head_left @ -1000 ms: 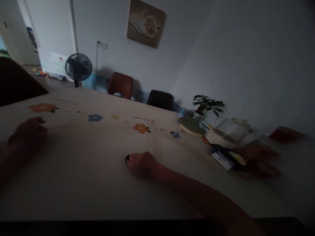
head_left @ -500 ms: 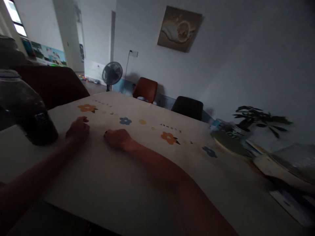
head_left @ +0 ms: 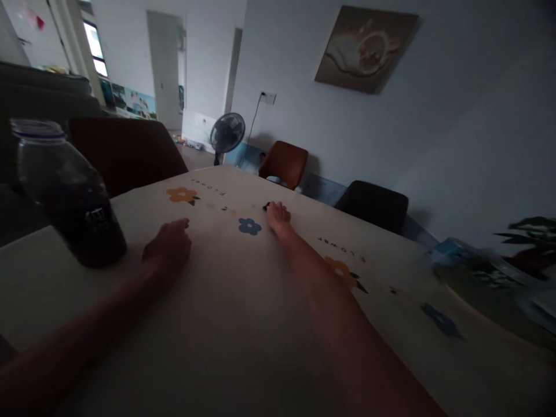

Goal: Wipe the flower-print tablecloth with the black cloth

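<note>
Pale walls rise dimly behind everything, well beyond the fingers of both hands. Below those fingers spreads a light-covered table printed with flowers and lettering. Far off to the left of the fingers sits a grey sofa, with a dark brown chair nearer, drawn up at the table's edge. Past the right hand's fingers I see an orange-brown chair, and right of it a black chair. High above them hangs a framed picture; beyond and left of the same fingers stands a fan.

Just left of the left hand's fingers is a clear bottle of dark liquid, its mouth open, standing apart from them. That left hand is loosely curled; whether it holds anything, I can't tell. Over the table's far part, the right hand has its fingers closed on a small dark object, which pokes out at their left side. Near those fingers, slightly left and closer in, lies a printed blue flower.
</note>
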The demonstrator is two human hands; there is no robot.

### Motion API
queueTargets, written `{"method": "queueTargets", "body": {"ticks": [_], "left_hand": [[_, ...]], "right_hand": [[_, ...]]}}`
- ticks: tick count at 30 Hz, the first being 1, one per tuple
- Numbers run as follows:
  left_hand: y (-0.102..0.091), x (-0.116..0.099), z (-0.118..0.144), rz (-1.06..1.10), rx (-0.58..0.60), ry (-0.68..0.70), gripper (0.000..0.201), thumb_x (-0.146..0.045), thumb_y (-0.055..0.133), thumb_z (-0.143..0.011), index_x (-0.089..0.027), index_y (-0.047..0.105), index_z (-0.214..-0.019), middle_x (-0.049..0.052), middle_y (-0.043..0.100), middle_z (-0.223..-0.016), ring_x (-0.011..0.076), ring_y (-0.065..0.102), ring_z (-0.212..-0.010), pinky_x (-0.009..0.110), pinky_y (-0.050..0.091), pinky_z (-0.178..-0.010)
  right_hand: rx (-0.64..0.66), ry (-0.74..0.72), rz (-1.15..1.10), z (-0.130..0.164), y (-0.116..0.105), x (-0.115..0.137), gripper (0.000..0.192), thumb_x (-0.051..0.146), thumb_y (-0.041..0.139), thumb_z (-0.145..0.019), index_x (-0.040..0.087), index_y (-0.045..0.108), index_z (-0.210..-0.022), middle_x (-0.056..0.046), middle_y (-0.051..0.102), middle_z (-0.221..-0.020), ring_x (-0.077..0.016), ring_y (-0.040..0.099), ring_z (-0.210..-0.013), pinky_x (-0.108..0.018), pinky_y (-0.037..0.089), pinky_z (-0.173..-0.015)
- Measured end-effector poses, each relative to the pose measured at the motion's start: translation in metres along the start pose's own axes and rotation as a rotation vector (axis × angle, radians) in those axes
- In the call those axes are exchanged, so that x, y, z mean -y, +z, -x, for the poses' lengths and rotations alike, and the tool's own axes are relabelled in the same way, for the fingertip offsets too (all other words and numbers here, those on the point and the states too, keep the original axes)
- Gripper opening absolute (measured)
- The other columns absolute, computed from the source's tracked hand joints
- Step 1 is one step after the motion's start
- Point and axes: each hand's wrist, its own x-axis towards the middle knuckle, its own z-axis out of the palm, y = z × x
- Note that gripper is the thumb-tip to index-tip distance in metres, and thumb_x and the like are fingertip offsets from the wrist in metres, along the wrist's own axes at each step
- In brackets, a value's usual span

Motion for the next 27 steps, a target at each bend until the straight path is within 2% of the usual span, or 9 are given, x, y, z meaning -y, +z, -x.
{"method": "queueTargets", "body": {"ticks": [5, 7, 10, 14, 17, 19, 22, 27], "left_hand": [[-0.002, -0.016, 0.009, -0.25, 0.195, 0.063, 0.049, -0.016, 0.028, -0.095, -0.015, 0.041, -0.142, 0.013, 0.047, -0.143, 0.0288, 0.04, -0.133, 0.045, 0.047, -0.095], [-0.002, -0.019, 0.01, -0.299, 0.196, 0.112, 0.05, -0.016, 0.03, -0.094, -0.015, 0.042, -0.143, 0.013, 0.045, -0.145, 0.0289, 0.04, -0.133, 0.044, 0.047, -0.096], [0.002, -0.017, 0.012, -0.337, 0.133, 0.168, 0.051, -0.016, 0.033, -0.092, -0.017, 0.046, -0.141, 0.012, 0.046, -0.146, 0.0296, 0.043, -0.131, 0.043, 0.049, -0.092], [0.006, -0.009, 0.013, -0.351, -0.062, 0.207, 0.048, -0.014, 0.03, -0.092, -0.017, 0.052, -0.134, 0.011, 0.053, -0.138, 0.0279, 0.051, -0.121, 0.04, 0.05, -0.089], [0.001, -0.001, 0.01, -0.308, -0.216, 0.219, 0.048, -0.012, 0.026, -0.092, -0.011, 0.052, -0.132, 0.013, 0.056, -0.132, 0.0281, 0.053, -0.117, 0.042, 0.05, -0.09], [-0.006, 0.003, 0.006, -0.254, -0.274, 0.174, 0.046, -0.01, 0.029, -0.09, -0.01, 0.051, -0.131, 0.014, 0.057, -0.129, 0.0278, 0.053, -0.116, 0.042, 0.05, -0.093], [-0.015, 0.006, 0.001, -0.148, -0.298, 0.049, 0.047, -0.009, 0.035, -0.087, -0.011, 0.05, -0.131, 0.014, 0.056, -0.129, 0.0272, 0.053, -0.116, 0.041, 0.05, -0.098], [-0.019, 0.006, -0.005, -0.02, -0.274, -0.072, 0.048, -0.007, 0.036, -0.087, -0.011, 0.05, -0.132, 0.016, 0.054, -0.131, 0.0301, 0.051, -0.12, 0.045, 0.049, -0.099]], "right_hand": [[-0.003, 0.061, -0.001, -0.022, 0.007, -0.029, 0.043, 0.018, 0.023, -0.1, 0.016, 0.054, -0.13, -0.019, 0.053, -0.129, -0.0277, 0.058, -0.113, -0.039, 0.043, -0.093], [-0.004, 0.074, 0.002, -0.031, 0.008, -0.029, 0.041, 0.024, 0.026, -0.102, 0.014, 0.056, -0.128, -0.02, 0.054, -0.128, -0.0277, 0.059, -0.111, -0.039, 0.044, -0.092], [-0.002, 0.073, 0.006, -0.044, 0.009, -0.019, 0.041, 0.035, 0.033, -0.102, 0.014, 0.056, -0.129, -0.02, 0.057, -0.125, -0.0284, 0.06, -0.111, -0.038, 0.044, -0.092], [0.03, -0.014, -0.008, -0.059, 0.007, 0.024, 0.042, 0.036, 0.035, -0.102, 0.012, 0.061, -0.124, -0.019, 0.063, -0.12, -0.0281, 0.062, -0.11, -0.036, 0.046, -0.089], [0.056, -0.142, -0.032, -0.062, 0.005, 0.077, 0.042, 0.035, 0.036, -0.102, 0.012, 0.065, -0.12, -0.019, 0.065, -0.119, -0.0274, 0.063, -0.11, -0.034, 0.047, -0.089], [0.076, -0.245, -0.047, -0.058, 0.003, 0.112, 0.039, 0.033, 0.039, -0.101, 0.012, 0.067, -0.118, -0.018, 0.066, -0.118, -0.0266, 0.063, -0.11, -0.033, 0.047, -0.089], [0.112, -0.384, -0.061, -0.039, -0.003, 0.15, 0.035, 0.029, 0.044, -0.098, 0.011, 0.07, -0.115, -0.019, 0.067, -0.115, -0.0262, 0.064, -0.108, -0.032, 0.049, -0.088], [0.141, -0.603, -0.072, 0.027, -0.018, 0.179, 0.03, 0.02, 0.045, -0.094, 0.009, 0.07, -0.108, -0.018, 0.07, -0.106, -0.0268, 0.067, -0.101, -0.034, 0.051, -0.084]]}}
